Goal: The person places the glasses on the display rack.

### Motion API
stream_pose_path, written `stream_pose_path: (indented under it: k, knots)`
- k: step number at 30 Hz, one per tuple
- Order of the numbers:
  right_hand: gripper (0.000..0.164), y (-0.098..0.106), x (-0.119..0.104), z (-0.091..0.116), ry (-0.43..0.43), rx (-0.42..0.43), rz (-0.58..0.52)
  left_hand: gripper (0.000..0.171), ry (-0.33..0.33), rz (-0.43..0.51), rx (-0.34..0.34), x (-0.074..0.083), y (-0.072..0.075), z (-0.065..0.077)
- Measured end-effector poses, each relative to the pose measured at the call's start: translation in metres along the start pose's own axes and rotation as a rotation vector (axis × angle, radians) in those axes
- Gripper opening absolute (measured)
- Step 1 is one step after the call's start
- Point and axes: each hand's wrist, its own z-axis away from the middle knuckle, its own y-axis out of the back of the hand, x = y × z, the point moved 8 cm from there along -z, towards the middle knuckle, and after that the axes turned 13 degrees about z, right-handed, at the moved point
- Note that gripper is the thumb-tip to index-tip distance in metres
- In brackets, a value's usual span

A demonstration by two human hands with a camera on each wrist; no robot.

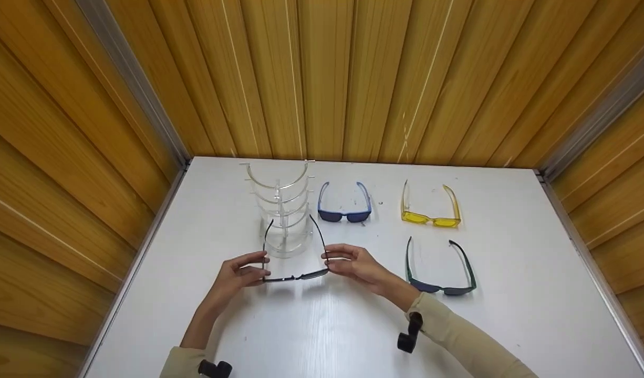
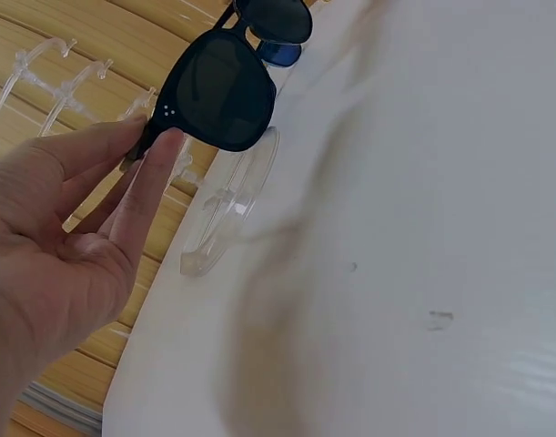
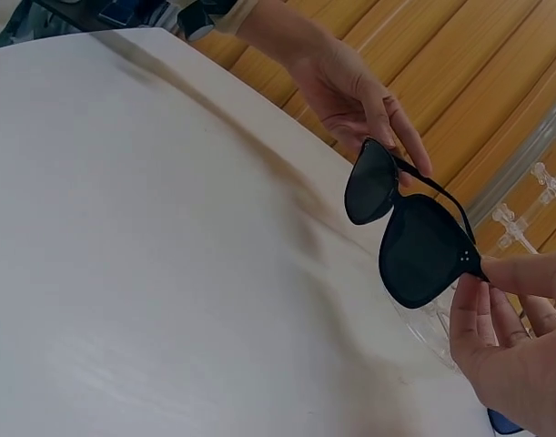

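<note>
Between my two hands hangs a pair of black sunglasses [image 1: 312,274], lenses toward me and temples pointing away. My left hand [image 1: 238,274] pinches the left hinge end between thumb and fingers. At the opposite hinge my right hand [image 1: 361,266] does likewise, as the right wrist view also shows with the dark lens [image 3: 423,250] beside the fingertips. Just beyond the sunglasses stands a clear tiered eyewear stand [image 1: 281,212]; the temple tips overlap its lower part in the head view. No glasses are seen on its curved arms.
Blue sunglasses [image 1: 345,216] lie right of the stand. Farther right are yellow glasses [image 1: 431,219], with green-framed sunglasses [image 1: 442,289] nearer, beside my right forearm. All rest on a white table [image 1: 311,336], with wood-patterned walls [image 1: 322,79] at the back and sides.
</note>
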Motion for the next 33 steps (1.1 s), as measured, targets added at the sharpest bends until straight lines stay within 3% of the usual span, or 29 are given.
stream_pose_path:
  k: [13, 24, 33]
  knots:
    - [0.051, -0.006, -0.011, -0.014, 0.093, 0.036, -0.023, 0.055, -0.008, -0.045, 0.02, 0.014, 0.012, -0.014]
    - [0.049, 0.002, -0.025, -0.027, 0.048, 0.103, 0.042, 0.056, -0.024, -0.033, 0.045, 0.026, 0.017, -0.035]
    - [0.051, 0.004, -0.021, -0.032, 0.051, 0.131, 0.005, 0.059, 0.009, 0.025, 0.045, 0.019, 0.022, -0.039]
